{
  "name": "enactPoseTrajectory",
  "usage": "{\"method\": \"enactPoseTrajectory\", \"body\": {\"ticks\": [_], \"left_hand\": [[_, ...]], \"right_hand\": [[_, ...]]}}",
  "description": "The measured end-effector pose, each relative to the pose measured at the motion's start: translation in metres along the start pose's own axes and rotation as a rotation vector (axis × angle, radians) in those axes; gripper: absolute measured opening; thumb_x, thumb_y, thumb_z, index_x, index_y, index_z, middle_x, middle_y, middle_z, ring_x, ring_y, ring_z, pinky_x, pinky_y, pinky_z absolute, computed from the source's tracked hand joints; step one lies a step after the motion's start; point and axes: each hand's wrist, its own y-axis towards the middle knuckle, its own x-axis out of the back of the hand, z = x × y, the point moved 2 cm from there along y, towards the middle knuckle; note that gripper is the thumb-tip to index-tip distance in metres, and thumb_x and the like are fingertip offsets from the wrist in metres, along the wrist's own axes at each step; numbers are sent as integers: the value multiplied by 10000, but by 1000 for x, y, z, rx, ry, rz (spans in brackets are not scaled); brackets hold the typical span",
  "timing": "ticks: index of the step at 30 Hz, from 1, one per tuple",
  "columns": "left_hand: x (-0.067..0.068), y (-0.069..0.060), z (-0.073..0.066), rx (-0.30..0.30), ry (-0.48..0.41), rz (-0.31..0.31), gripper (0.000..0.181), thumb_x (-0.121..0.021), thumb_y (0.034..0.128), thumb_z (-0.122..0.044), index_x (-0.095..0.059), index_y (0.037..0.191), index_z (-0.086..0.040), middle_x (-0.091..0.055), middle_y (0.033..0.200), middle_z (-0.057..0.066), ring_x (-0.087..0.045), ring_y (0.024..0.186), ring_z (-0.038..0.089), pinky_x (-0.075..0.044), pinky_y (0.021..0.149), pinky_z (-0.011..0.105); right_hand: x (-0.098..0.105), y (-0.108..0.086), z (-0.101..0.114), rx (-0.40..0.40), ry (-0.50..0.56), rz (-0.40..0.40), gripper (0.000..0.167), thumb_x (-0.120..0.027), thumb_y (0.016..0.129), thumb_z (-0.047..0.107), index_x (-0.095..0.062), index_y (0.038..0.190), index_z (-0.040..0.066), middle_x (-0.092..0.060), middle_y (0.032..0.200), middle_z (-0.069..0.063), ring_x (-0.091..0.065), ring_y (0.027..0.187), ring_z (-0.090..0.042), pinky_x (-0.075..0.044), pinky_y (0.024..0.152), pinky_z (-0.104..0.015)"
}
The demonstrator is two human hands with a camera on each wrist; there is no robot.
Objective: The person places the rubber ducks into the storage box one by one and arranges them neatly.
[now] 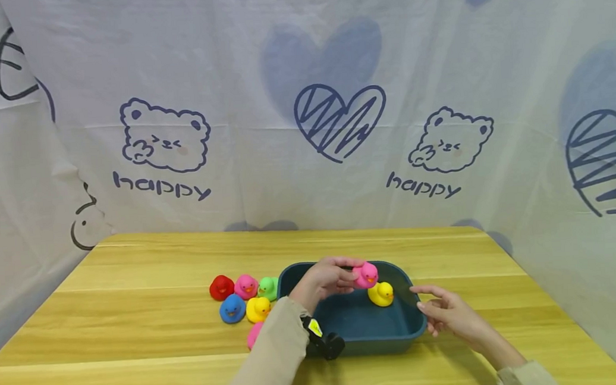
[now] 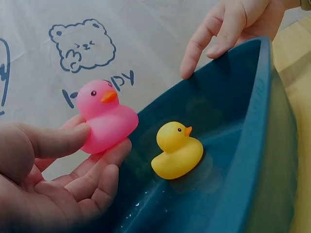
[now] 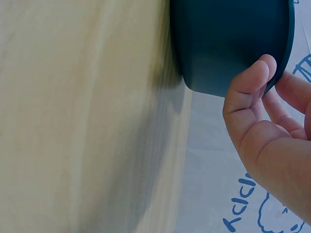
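A pink rubber duck [image 2: 109,121] is pinched between the thumb and fingers of my left hand [image 2: 63,170]. In the head view that hand holds it above the dark teal basin [image 1: 362,347], near the back wall. Inside the basin sits a yellow rubber duck [image 2: 177,150], upright, just below the held one. My right hand [image 1: 450,314] is at the basin's right end. The right wrist view shows its bent thumb [image 3: 260,73] against the outer wall and the forefinger at the rim, lightly gripping it.
Left of the basin stand a red duck [image 1: 222,288], a pink duck [image 1: 246,286], a green duck [image 1: 268,288], a blue duck [image 1: 232,308] and a yellow duck [image 1: 258,309]. My left sleeve [image 1: 268,356] partly hides another pink duck [image 1: 254,335]. A printed cloth [image 1: 263,160] hangs behind the wooden table [image 1: 135,324].
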Motion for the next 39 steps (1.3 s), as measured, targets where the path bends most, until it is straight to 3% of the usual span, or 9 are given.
{"method": "enactPoseTrajectory", "body": {"ticks": [7,11,18,25,29,35,39], "left_hand": [[3,4,2,40,19,-25,334,-556,834,48,-581,1165,7,-614,882,95,-569,621,155,-492,616,263],[4,5,4,67,13,-20,345,-536,837,60,-579,1173,-2,-612,861,87,-588,646,159,-501,658,283],[6,8,7,141,-31,10,361,-517,852,54,-565,1201,-27,-607,962,121,-606,708,179,-491,761,340],[8,10,8,194,1,-14,359,-511,848,65,-583,1184,-39,-613,943,124,-603,725,190,-493,752,358],[8,10,10,210,-12,-9,360,-503,854,68,-575,1192,-35,-623,941,127,-614,764,205,-487,771,378],[8,11,11,226,-34,15,369,-475,857,86,-555,1203,-14,-607,960,141,-593,817,235,-471,798,412],[8,11,12,248,-8,22,347,-474,865,70,-560,1191,-10,-589,980,141,-552,778,224,-470,800,411]], "right_hand": [[0,1,0,-18,-15,-8,524,-497,921,136,-242,1298,-124,-519,666,-35,-505,550,-101,-451,509,-205],[0,1,-1,-6,-19,-3,512,-489,924,125,-240,1293,-129,-517,665,-36,-507,550,-97,-449,507,-204],[0,0,0,7,-5,10,485,-469,933,114,-252,1296,-123,-514,669,-48,-510,547,-99,-453,502,-210],[0,0,0,15,3,22,452,-454,937,99,-277,1295,-114,-519,674,-48,-512,547,-99,-456,507,-217],[0,0,0,25,11,25,402,-458,935,94,-345,1287,-64,-520,677,-50,-514,548,-99,-456,507,-215],[0,0,-1,39,37,41,304,-455,934,82,-457,1237,110,-524,676,-44,-517,549,-92,-454,507,-205],[0,0,-1,37,48,48,301,-451,936,84,-459,1234,124,-525,677,-40,-518,551,-91,-455,508,-204]]}}
